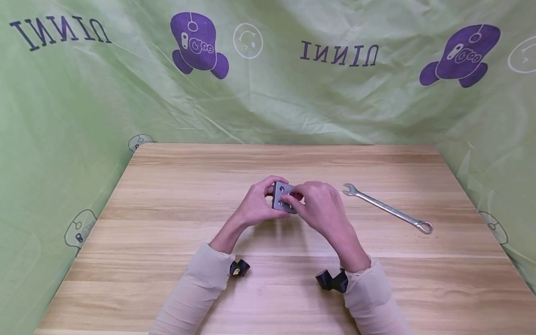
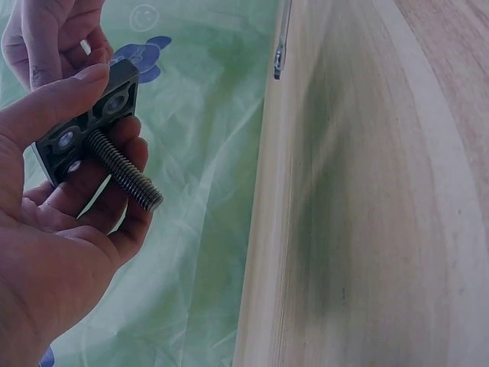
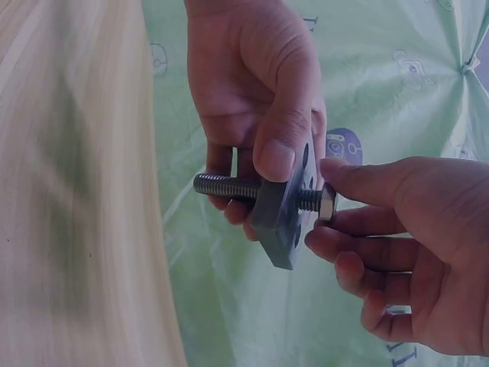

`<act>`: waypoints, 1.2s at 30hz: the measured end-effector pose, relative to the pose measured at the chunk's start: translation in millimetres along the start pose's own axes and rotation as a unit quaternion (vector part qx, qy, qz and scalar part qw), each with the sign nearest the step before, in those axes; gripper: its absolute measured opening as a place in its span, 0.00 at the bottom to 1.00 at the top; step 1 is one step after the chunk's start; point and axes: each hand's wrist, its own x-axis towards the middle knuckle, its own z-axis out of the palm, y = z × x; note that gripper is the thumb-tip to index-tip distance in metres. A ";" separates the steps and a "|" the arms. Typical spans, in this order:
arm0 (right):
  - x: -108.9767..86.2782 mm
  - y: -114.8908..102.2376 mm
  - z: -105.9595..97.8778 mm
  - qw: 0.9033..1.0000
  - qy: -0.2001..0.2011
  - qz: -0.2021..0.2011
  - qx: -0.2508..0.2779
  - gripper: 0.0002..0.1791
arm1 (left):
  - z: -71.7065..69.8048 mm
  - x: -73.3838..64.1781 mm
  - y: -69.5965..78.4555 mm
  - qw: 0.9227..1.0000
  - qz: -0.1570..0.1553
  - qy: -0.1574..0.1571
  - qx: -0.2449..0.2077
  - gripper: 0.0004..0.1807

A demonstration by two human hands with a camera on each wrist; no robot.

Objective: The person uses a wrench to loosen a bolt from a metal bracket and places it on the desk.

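Observation:
My left hand (image 1: pixel 256 204) grips a grey square plate (image 1: pixel 278 204) with several holes by its edges, up over the table. Through the plate runs a threaded bolt (image 3: pixel 223 186); most of its shank (image 2: pixel 126 172) sticks out on the side toward my left palm. On the other side a short length of thread shows between the plate and the hex head (image 3: pixel 328 203). Thumb and fingers of my right hand (image 3: pixel 416 245) pinch that head. In the head view, the right fingers (image 1: pixel 298 191) cover the bolt head.
A combination wrench (image 1: pixel 387 208) lies on the wooden table (image 1: pixel 184 177), right of my hands, its open end toward them. Green printed cloth (image 1: pixel 268 102) hangs behind the table and along both sides. Small black devices (image 1: pixel 332 281) are strapped at both wrists.

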 end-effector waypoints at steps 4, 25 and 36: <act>-0.9 2.0 -1.1 0.999 0.003 -0.028 0.015 0.09 | 0.3 0.2 -0.1 1.000 -0.001 0.001 -0.001 0.38; -0.4 13.1 1.2 0.982 0.047 -0.180 0.041 0.15 | 1.0 0.6 -0.5 1.000 -0.002 0.000 -0.003 0.39; -1.8 9.0 0.2 0.993 0.030 -0.105 0.045 0.24 | -0.1 0.2 0.7 1.000 -0.003 0.009 -0.004 0.38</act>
